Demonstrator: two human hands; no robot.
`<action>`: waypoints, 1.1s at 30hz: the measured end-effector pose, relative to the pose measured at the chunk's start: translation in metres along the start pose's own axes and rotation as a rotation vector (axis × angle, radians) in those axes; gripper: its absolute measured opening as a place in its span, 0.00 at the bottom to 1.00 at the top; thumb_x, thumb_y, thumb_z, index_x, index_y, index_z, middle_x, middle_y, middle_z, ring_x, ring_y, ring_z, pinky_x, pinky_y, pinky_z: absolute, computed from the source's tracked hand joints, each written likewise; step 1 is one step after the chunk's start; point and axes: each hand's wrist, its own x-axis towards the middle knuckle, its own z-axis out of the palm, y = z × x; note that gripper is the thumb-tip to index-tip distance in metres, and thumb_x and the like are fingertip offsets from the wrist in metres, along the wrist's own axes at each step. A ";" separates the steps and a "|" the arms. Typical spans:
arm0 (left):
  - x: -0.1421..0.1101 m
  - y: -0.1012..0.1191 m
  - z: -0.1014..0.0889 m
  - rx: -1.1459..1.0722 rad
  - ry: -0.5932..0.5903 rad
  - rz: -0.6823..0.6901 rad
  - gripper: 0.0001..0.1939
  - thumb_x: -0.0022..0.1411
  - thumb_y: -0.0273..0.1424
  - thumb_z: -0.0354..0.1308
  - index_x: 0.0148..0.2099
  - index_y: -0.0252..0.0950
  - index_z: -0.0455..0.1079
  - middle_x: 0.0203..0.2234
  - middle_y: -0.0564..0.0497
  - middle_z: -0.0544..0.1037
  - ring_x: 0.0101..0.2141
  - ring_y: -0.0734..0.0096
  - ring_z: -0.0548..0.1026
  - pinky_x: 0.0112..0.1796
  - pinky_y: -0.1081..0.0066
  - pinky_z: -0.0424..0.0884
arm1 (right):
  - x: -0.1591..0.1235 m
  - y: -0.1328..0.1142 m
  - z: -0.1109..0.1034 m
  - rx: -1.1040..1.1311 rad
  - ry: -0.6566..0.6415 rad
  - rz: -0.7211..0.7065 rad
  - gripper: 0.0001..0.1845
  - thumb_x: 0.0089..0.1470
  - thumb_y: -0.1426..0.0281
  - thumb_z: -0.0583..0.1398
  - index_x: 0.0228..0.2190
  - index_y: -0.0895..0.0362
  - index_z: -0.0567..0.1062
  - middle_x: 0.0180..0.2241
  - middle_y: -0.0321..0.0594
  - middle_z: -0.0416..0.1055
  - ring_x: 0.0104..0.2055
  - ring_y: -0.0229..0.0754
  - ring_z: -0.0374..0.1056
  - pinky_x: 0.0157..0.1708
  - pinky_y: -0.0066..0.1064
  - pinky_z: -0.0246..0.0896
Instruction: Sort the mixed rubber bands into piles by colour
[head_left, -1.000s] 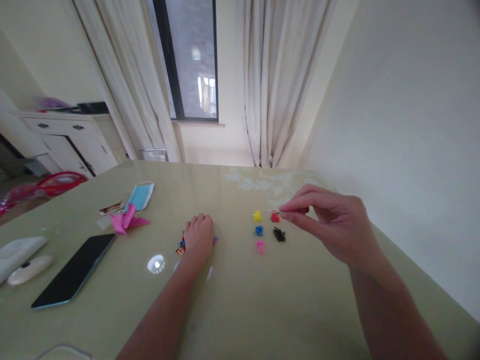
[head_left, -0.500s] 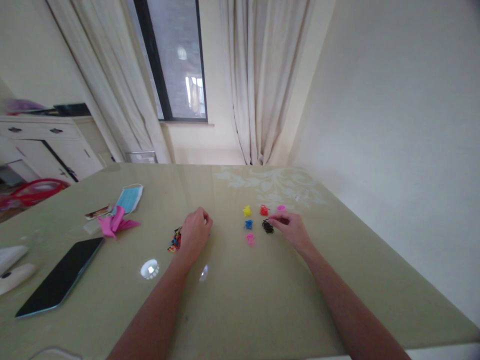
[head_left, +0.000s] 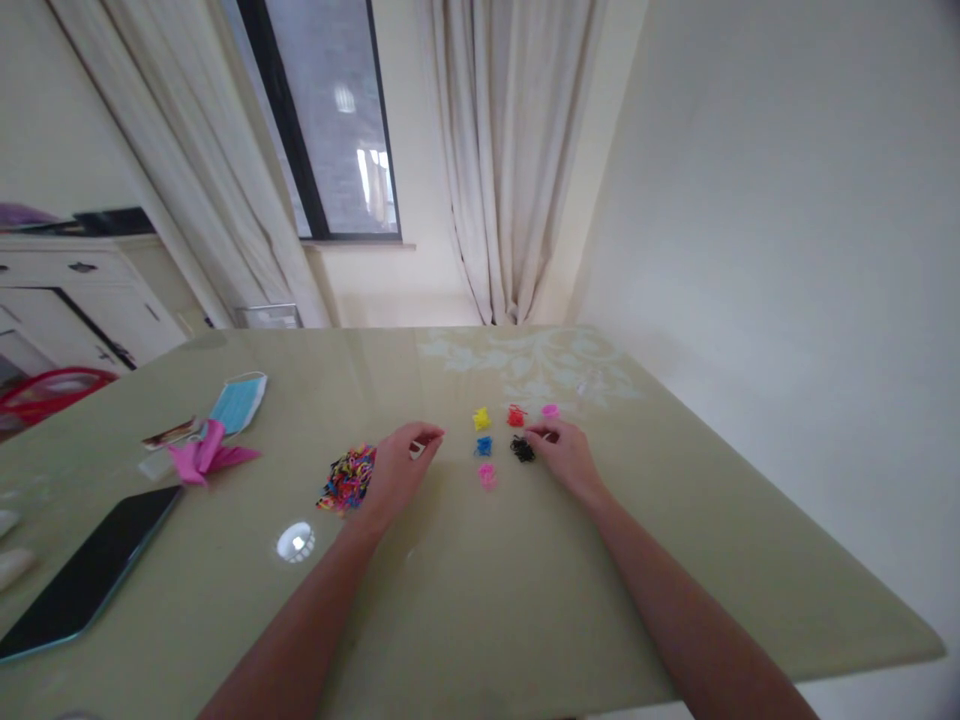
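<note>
A mixed heap of small coloured rubber bands (head_left: 346,482) lies on the table, partly covered by my left hand (head_left: 403,466). That hand's thumb and fingertips are pinched together to the right of the heap; anything between them is too small to make out. My right hand (head_left: 568,458) has its fingertips pinched at the right edge of a pile of black rubber bands (head_left: 522,449), and what they grip is hidden. Around it sit small piles of yellow bands (head_left: 481,419), red bands (head_left: 517,415), blue bands (head_left: 484,446) and pink bands (head_left: 487,476), plus a brighter pink pile (head_left: 550,411).
On the left of the glossy table (head_left: 480,610) lie a dark-screened tablet (head_left: 90,565), a bright pink folded piece (head_left: 206,457) and a blue face mask (head_left: 238,403). A round shiny spot shows near the heap. A wall runs along the right side.
My left hand has moved right, off the mixed heap, uncovering more of it. My right hand stays by the black pile. The whole view has shifted slightly, with things appearing further left.
</note>
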 end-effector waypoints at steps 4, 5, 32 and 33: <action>-0.003 0.004 0.007 -0.105 -0.044 -0.012 0.11 0.63 0.38 0.61 0.40 0.39 0.80 0.35 0.48 0.85 0.35 0.63 0.80 0.40 0.66 0.73 | -0.005 -0.014 0.002 0.039 0.004 -0.064 0.13 0.58 0.62 0.63 0.35 0.56 0.85 0.31 0.44 0.80 0.29 0.42 0.69 0.33 0.33 0.65; -0.003 0.004 0.009 -0.124 -0.062 -0.011 0.11 0.63 0.39 0.61 0.40 0.39 0.81 0.35 0.48 0.86 0.36 0.62 0.80 0.41 0.65 0.73 | -0.008 -0.020 0.005 0.061 -0.016 -0.094 0.13 0.58 0.61 0.63 0.35 0.56 0.84 0.32 0.43 0.80 0.29 0.41 0.69 0.32 0.33 0.65; -0.005 -0.008 -0.033 0.970 -0.097 -0.342 0.19 0.71 0.40 0.50 0.50 0.33 0.75 0.49 0.34 0.77 0.51 0.42 0.74 0.46 0.55 0.70 | -0.039 -0.066 -0.008 0.458 0.084 -0.239 0.09 0.55 0.59 0.70 0.33 0.51 0.87 0.28 0.39 0.79 0.28 0.41 0.68 0.30 0.33 0.64; -0.004 -0.008 -0.032 0.974 -0.110 -0.326 0.18 0.71 0.39 0.49 0.50 0.32 0.75 0.49 0.35 0.77 0.51 0.45 0.74 0.46 0.57 0.70 | -0.037 -0.062 -0.007 0.441 0.069 -0.251 0.10 0.55 0.59 0.70 0.33 0.51 0.87 0.27 0.39 0.79 0.28 0.40 0.68 0.29 0.32 0.63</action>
